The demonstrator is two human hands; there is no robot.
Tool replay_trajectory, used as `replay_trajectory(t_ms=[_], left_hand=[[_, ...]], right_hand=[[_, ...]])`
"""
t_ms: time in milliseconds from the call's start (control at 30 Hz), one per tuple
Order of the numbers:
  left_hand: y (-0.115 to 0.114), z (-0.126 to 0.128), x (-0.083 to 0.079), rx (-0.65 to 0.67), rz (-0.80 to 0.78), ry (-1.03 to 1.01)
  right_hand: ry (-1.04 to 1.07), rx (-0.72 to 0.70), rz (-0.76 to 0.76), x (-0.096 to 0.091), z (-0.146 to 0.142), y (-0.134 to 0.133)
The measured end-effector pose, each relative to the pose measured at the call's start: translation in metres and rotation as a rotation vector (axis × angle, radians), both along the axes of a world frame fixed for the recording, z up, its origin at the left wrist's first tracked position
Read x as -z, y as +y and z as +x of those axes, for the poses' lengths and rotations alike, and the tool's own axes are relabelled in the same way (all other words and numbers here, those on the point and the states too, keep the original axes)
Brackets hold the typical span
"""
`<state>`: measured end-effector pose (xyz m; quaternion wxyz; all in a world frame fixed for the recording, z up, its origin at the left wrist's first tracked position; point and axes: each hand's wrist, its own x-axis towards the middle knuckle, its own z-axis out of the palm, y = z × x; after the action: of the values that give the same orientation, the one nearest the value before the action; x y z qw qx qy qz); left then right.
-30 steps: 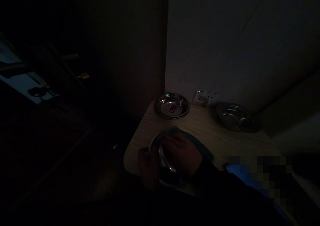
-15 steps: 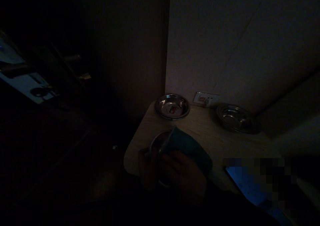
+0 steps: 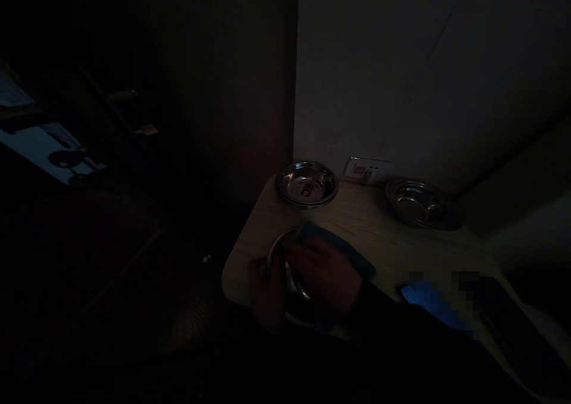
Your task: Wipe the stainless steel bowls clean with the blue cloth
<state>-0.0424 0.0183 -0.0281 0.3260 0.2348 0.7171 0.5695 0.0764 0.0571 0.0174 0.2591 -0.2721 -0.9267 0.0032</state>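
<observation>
"What takes up the most room?"

"The pale wall [image 3: 379, 65] at the back, then the wood-grained counter [image 3: 379, 231] below it, rounded at its near left corner."

"And the arms?"

"The right one, in a dark sleeve [image 3: 383, 309], comes in from the lower right and slants up leftward across the counter. The left forearm is lost in shadow."

"Where's the metal bowl [image 3: 294, 285]?"

"At the near left edge of the counter, between the left hand [image 3: 265, 291] and the right hand [image 3: 325, 270]. It's too dark for me to be sure whether it rests there or is held just above."

"Other metalware?"

"Steel dishes [image 3: 422, 204] near the wall at the right, and a shallow round steel pan [image 3: 307, 181] at the back left, both apart from the hands."

"How are the hands set?"

"Neither is spread. The left reaches up from below and clasps the bowl's left rim, gripping it from both sides. The right lies back uppermost over the bowl's opening, fingers bent, close together and pointing left, clutching a teal cloth [image 3: 345, 249] that trails off to the right."

"Anything smaller?"

"A partly pixelated blue-lit object [image 3: 428, 301] beside the sleeve, a wall socket [image 3: 368, 169], and a reddish label [image 3: 307, 190] inside the pan."
</observation>
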Motion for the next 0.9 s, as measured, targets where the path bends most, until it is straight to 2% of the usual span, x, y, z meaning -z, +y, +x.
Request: replay_trajectory(t_ms=[100, 233, 300, 400, 500, 600, 667, 733, 900], left_hand=[[-0.001, -0.001, 0.004, -0.002, -0.047, -0.047], [-0.001, -0.002, 0.005, 0.057, 0.026, -0.086], [0.000, -0.001, 0.001, 0.046, 0.005, -0.063], [0.002, 0.000, -0.002, 0.014, -0.069, -0.053], [0.002, 0.000, 0.001, 0.020, -0.059, -0.041], [0.002, -0.001, 0.004, 0.051, -0.028, -0.037], [0.002, -0.002, 0.004, 0.055, -0.020, -0.037], [0.002, -0.001, 0.003, 0.044, -0.023, -0.008], [0.002, -0.001, 0.001, 0.039, -0.059, 0.034]], right_hand=[[-0.007, 0.059, 0.011, -0.002, -0.001, 0.010], [0.045, 0.008, 0.032, 0.002, -0.001, -0.008], [0.046, -0.018, 0.015, 0.002, -0.001, -0.013], [0.034, 0.015, -0.009, 0.000, 0.006, 0.004], [0.106, 0.108, -0.053, 0.001, 0.024, 0.027], [0.311, 0.305, -0.167, 0.009, 0.052, 0.034], [0.441, 0.434, -0.242, 0.015, 0.068, 0.028], [0.525, 0.504, -0.301, 0.017, 0.079, 0.019], [0.584, 0.527, -0.349, 0.016, 0.081, -0.003]])
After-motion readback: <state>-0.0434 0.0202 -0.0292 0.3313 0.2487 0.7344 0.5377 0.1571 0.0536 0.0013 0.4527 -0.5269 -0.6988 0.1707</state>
